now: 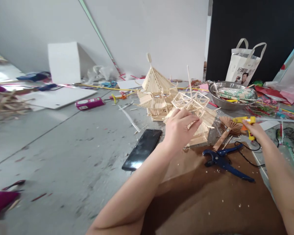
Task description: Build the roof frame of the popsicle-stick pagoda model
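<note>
The left hand (180, 128) is at a latticed wooden-stick model (207, 116).

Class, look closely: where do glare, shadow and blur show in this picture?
Head view: bright glare on the near end of the black phone; head view: dark shadow across the brown sheet, beside the left forearm; head view: sticks at the left edge look smeared, while the stick model at the left hand looks sharper.
</note>
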Motion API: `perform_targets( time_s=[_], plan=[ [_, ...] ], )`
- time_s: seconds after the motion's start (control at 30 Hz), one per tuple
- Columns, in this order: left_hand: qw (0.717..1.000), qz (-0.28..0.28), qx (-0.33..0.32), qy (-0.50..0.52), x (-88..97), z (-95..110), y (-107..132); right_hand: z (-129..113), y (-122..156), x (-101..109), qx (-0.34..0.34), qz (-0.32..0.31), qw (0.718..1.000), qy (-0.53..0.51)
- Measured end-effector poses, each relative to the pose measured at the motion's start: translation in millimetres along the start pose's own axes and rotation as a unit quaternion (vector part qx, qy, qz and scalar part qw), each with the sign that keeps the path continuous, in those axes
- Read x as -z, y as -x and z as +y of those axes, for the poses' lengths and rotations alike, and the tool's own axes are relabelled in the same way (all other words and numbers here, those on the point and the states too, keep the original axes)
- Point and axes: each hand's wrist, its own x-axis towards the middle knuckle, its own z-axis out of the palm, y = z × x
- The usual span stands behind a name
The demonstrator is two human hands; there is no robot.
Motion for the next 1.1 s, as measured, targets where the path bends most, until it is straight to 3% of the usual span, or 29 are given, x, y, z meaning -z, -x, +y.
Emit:
perform_targets(
  time_s=[0.13, 0.23, 0.3, 0.37, 0.43, 0.5, 0.6, 0.77, 0.93, 1.1],
  plan=[
    [0.988, -0.006, -0.090, -0.123, 0.5, -6.1, -0.1, -2.4, -1.3, -8.7, -0.037, -0.005, 0.994, 0.101],
    [0.981, -0.012, -0.114, -0.156, 0.7, -6.7, 0.5, -5.4, 4.6, -4.4, -0.070, 0.006, 0.977, 0.202],
    [0.978, -0.018, -0.121, -0.170, 0.6, -6.6, 0.6, -10.9, 12.1, 2.9, -0.051, 0.039, 0.970, 0.234],
    [0.974, -0.025, -0.125, -0.186, 0.7, -6.2, 0.7, -23.9, 24.2, 11.5, 0.031, 0.106, 0.970, 0.215],
    [0.969, -0.030, -0.124, -0.209, 1.1, -5.2, 0.8, -46.4, 42.5, 19.2, 0.199, 0.177, 0.955, 0.134],
    [0.963, -0.034, -0.126, -0.237, 1.6, -3.4, 1.1, -76.4, 66.3, 24.3, 0.385, 0.205, 0.898, 0.052],
    [0.952, -0.044, -0.139, -0.271, 2.0, -0.5, 2.0, -122.2, 102.9, 25.8, 0.528, 0.192, 0.826, 0.040],
    [0.944, -0.039, -0.151, -0.290, 0.2, 0.1, 2.7, -162.7, 128.1, 16.0, 0.575, 0.170, 0.792, 0.111],
    [0.944, -0.031, -0.157, -0.287, -1.2, -1.2, 3.0, -168.2, 122.2, 8.2, 0.580, 0.175, 0.778, 0.165],
    [0.958, -0.026, -0.146, -0.244, 0.2, -7.4, 3.0, -167.2, 120.6, 8.5, 0.600, 0.171, 0.770, 0.132]
  ],
)
